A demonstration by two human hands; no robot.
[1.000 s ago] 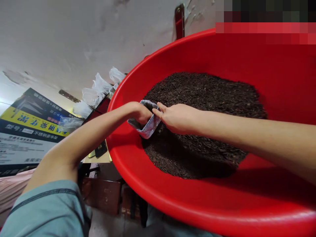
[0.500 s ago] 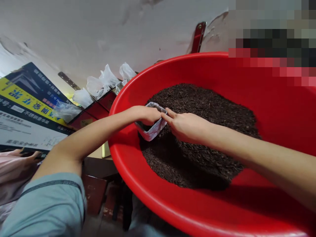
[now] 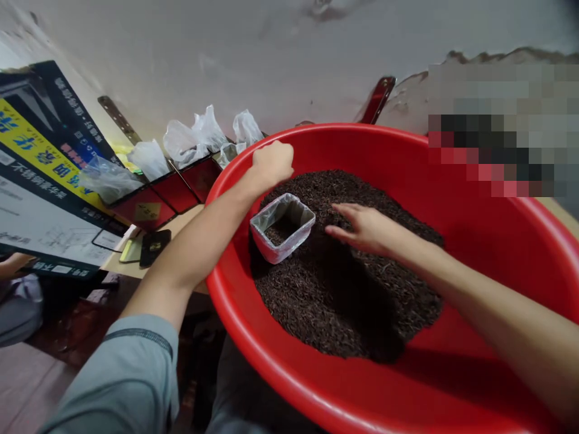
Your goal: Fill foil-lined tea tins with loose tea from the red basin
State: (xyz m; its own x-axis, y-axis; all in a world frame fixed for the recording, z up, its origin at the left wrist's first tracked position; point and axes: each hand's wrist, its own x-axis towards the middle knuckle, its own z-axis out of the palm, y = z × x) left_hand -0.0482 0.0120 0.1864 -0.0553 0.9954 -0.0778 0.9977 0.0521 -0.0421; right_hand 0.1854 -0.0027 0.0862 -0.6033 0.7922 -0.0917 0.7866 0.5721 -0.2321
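A large red plastic tub (image 3: 289, 367) holds a heap of dark, dry, twisted leaves (image 3: 312, 313) that look like loose tea. On the heap's left side sits a small rectangular box (image 3: 289, 247) lined with a clear plastic bag, some of the same leaves inside. My left hand (image 3: 274, 161) is closed, just beyond the box near the tub's far left rim; its fingertips are hidden, so I cannot make out what they hold. Over the leaves to the right of the box, my right hand (image 3: 364, 228) is open, fingers apart, touching nothing.
Red boxes (image 3: 151, 208) with clear plastic bags (image 3: 205, 132) sticking out stand left of the tub. A dark phone-like object (image 3: 155, 247) lies on the table there. A big printed carton (image 3: 49, 175) leans further left, another person's arm (image 3: 15, 264) beside it. A wall rises behind.
My left hand has come out of the lined box and moved up, closed. My right hand has let go of the box's edge and drawn back to the right, opening. The view has shifted slightly.
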